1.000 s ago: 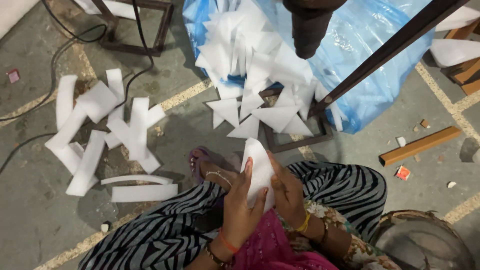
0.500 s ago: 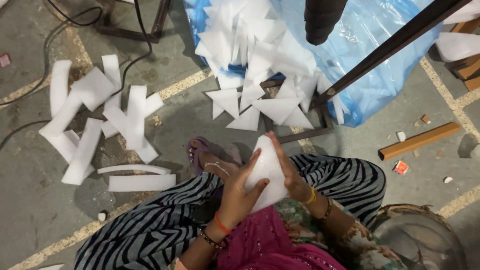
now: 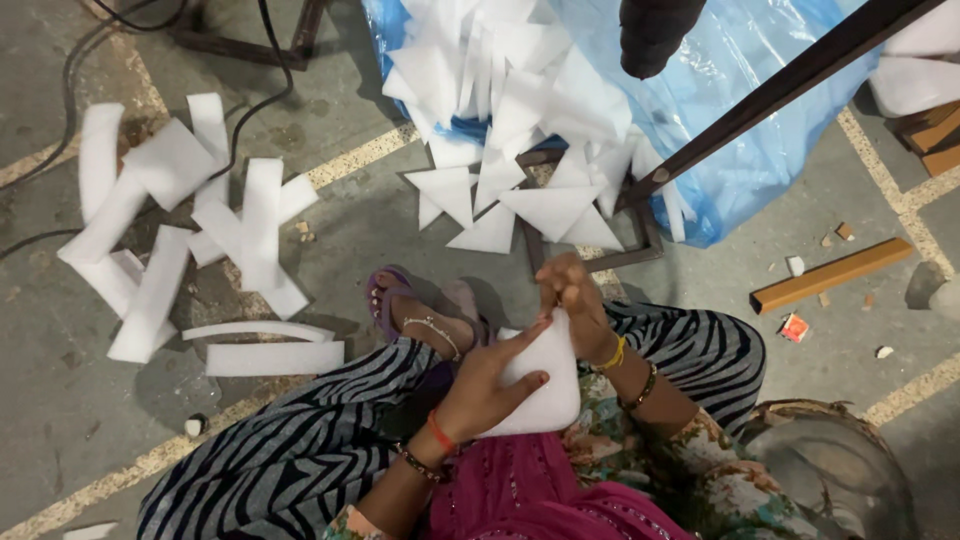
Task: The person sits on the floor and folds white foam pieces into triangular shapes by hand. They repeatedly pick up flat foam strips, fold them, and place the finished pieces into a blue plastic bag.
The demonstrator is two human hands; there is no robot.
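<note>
I sit on the floor with a white triangular foam piece point(image 3: 540, 385) in my lap. My left hand point(image 3: 480, 390) lies flat across its lower left side and grips it. At the foam's top corner my right hand point(image 3: 572, 295) has its fingers closed on the foam tip. Just beyond my hands a heap of white foam triangles point(image 3: 520, 130) spreads over a blue plastic sheet point(image 3: 740, 120). My sandalled foot point(image 3: 410, 315) rests on the floor to the left of the foam piece.
Several white foam strips point(image 3: 180, 220) lie scattered on the concrete floor at left. A dark metal bar point(image 3: 780, 90) slants across the upper right, above a metal frame point(image 3: 640, 240). A wooden slat point(image 3: 830, 275) lies at right, black cables point(image 3: 240, 110) at upper left, a round basket point(image 3: 840, 470) at lower right.
The foam piece has come down lower into my lap and turned. My right hand has moved up to its top corner, while my left hand has spread flat across it.
</note>
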